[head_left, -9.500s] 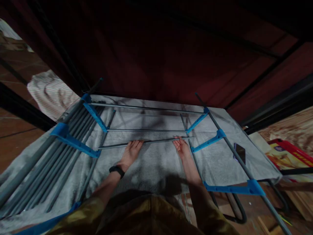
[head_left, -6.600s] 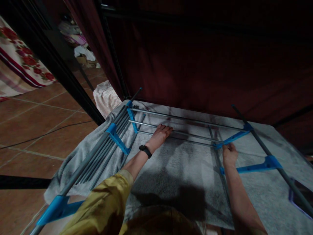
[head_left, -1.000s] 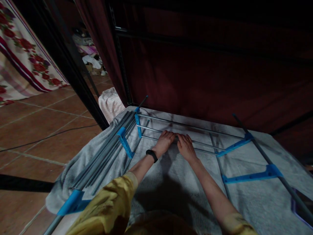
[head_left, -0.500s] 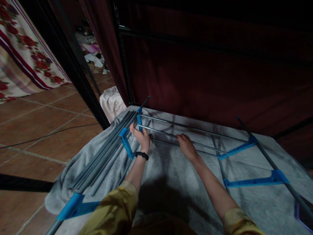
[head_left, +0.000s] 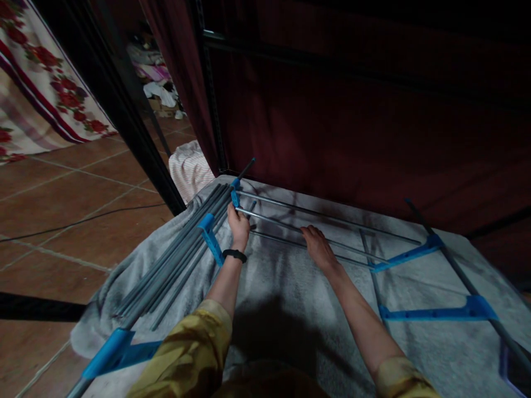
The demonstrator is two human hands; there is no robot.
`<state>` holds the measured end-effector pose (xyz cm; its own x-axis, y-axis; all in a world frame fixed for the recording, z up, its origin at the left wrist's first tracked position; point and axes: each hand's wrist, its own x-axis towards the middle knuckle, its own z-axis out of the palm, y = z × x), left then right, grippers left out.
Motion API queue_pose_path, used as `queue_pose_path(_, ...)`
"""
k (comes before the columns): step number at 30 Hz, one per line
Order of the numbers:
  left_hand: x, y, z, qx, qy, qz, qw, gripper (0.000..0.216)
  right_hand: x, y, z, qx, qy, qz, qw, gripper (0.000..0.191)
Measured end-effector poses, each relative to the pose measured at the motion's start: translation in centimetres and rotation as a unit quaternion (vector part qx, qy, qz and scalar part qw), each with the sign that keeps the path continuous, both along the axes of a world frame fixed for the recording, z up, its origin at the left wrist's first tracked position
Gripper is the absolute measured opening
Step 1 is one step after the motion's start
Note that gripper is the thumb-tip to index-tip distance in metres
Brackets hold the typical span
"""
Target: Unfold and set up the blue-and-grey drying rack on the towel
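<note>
Left hand [head_left: 239, 225] tight around a rod-bearing blue bracket [head_left: 235, 195], right hand [head_left: 317, 246] curled over the middle rod [head_left: 271, 220].

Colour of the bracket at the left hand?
Blue. The bracket shows in the head view, partly covered by the left hand.

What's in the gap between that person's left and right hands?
In the head view, part of the middle metal rod and part of the lower metal rod lie between the left hand and the right hand, with grey blanket beneath.
</note>
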<state>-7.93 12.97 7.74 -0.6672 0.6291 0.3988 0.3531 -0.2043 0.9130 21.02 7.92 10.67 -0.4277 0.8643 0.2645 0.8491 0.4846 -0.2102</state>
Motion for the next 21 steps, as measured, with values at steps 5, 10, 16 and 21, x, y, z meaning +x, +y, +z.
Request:
queue_pose_path(5,0.0,0.2,-0.2,0.025,-0.023,-0.007,0.999,0.024,0.0,0.0,-0.2,-0.005,-0.028,0.0,1.0,0.044)
queue_pose_path(10,-0.3,0.5,-0.7,0.06,-0.042,-0.023,0.997,0.016,-0.1,0.0,-0.5,-0.012,-0.042,-0.008,0.999,0.043)
queue_pose_path(16,-0.7,0.8,-1.0,0.047,-0.049,-0.024,0.997,0.017,0.2,0.8,0.2,0.006,-0.045,-0.016,0.999,0.044)
queue_pose_path(21,-0.8,1.0,-1.4,0.048,-0.049,-0.018,0.997,0.018,0.2,1.0,0.5,-0.002,-0.05,-0.01,0.999,0.044)
